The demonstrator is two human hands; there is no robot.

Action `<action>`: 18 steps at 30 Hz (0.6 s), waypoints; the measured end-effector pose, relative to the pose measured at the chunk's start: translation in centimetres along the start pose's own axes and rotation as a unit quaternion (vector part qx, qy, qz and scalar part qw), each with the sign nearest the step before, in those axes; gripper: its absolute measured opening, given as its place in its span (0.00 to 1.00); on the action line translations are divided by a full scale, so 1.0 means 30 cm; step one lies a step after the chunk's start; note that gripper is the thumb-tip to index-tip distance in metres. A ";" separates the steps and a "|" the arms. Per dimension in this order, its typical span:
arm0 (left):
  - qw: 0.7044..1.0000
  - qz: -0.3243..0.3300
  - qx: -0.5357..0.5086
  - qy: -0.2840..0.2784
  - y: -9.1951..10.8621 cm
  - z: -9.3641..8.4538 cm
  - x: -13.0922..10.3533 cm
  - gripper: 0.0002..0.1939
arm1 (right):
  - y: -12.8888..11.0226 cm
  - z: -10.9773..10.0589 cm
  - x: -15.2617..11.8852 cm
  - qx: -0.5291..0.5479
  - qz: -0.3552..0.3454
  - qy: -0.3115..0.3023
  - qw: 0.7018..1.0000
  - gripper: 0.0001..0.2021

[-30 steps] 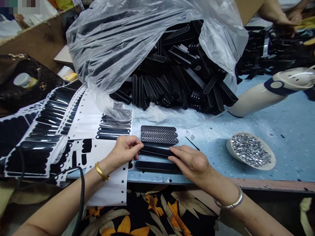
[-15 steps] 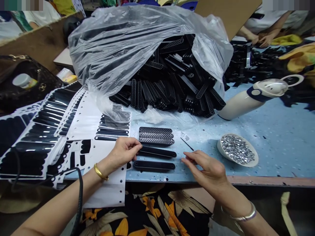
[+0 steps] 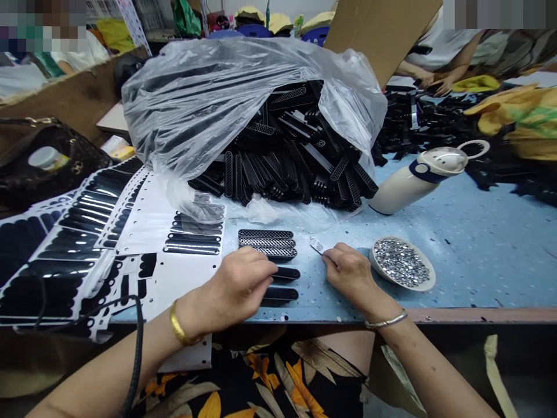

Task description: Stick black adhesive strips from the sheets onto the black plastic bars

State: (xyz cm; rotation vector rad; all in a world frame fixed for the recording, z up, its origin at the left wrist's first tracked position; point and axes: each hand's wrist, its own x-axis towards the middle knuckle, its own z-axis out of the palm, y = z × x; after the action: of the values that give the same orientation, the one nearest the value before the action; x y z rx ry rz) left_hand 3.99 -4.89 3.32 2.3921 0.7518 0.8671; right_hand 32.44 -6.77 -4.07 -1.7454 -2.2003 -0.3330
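Note:
My left hand (image 3: 237, 284), with a gold bangle at the wrist, is closed over the left ends of two smooth black strips; what its fingertips hold, if anything, is hidden. The upper black strip (image 3: 288, 274) and the lower black strip (image 3: 282, 296) stick out to its right. Just behind them lie several mesh-patterned black strips (image 3: 267, 235) side by side. My right hand (image 3: 348, 268) pinches the near end of a thin dark stick (image 3: 315, 249), whose other end points left and away. To its right sits a white bowl of small shiny pieces (image 3: 402, 263).
A large plastic bag (image 3: 191, 98) spills black parts (image 3: 278, 168) at the back. A white bottle (image 3: 413, 181) leans at the right. Sheets of black stickers (image 3: 78, 232) cover the left side. Another person's hands (image 3: 435, 84) are at the back right.
My left hand has moved right, over the black strips. My right hand has closed on the thin stick that lay on the table. The whole view has shifted slightly.

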 end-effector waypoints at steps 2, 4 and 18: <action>0.999 0.007 0.015 -0.033 -0.006 0.037 0.030 0.08 | -0.009 -0.014 -0.003 0.004 0.000 0.014 1.000 0.15; 0.997 0.008 0.029 -0.070 -0.019 0.068 0.051 0.06 | -0.023 -0.043 -0.022 0.040 0.000 0.032 0.999 0.13; 0.981 0.027 0.112 -0.154 -0.046 0.143 0.059 0.05 | -0.098 -0.108 -0.131 0.175 0.016 -0.004 0.984 0.13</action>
State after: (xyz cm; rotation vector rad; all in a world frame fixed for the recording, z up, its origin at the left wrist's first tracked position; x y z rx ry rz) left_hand 7.64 -3.82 0.33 2.6725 0.6927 0.4314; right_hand 30.70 -12.18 -2.55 -1.5872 -2.0812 0.0677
